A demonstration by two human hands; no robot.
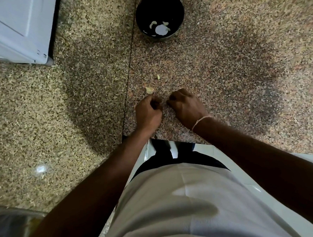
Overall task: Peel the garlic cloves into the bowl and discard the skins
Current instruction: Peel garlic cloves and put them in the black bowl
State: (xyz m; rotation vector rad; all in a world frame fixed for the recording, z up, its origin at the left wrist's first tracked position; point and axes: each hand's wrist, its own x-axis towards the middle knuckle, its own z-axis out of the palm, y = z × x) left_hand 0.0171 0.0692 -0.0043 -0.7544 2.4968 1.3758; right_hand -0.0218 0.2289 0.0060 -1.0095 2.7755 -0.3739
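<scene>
A dark round bowl (159, 14) stands at the back of the speckled granite counter (222, 68), with a few pale peeled garlic cloves (162, 29) inside. My left hand (148, 112) is low over the counter near the front edge, fingers curled; what they hold is hidden. A pale scrap of garlic skin (149, 89) lies just beyond its fingertips, and a smaller pale bit (158, 76) lies further back. My right hand (187, 106) is beside the left, fingers curled under against the counter, their contents hidden.
A white appliance or cabinet (16, 29) stands at the back left of the counter. A seam (130, 65) runs between two slabs. The counter's front edge (171, 138) is just behind my wrists. A blurred shiny object (10, 231) sits at bottom left.
</scene>
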